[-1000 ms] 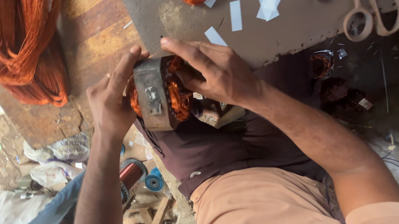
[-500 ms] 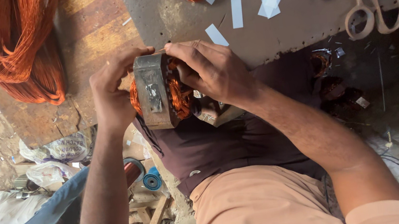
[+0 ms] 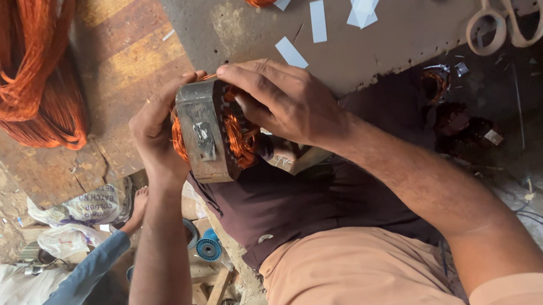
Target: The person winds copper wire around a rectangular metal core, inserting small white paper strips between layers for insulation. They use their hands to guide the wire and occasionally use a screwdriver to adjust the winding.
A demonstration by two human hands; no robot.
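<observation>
Stator core (image 3: 207,134), already wound with copper coils (image 3: 239,138), is held at the surface (image 3: 403,37) edge, left hand (image 3: 156,136) clamped behind, right hand (image 3: 282,101) pressed over the windings; cut insulation strips (image 3: 318,20) lie unused, so finishing seemingly remains.

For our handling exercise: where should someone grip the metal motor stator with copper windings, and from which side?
Grip the motor stator by its flat grey steel core, from the two opposite outer sides, much as the left hand and right hand do now. The copper windings bulge from the open ends and look delicate, so fingers probably belong on the rigid core faces.
</observation>
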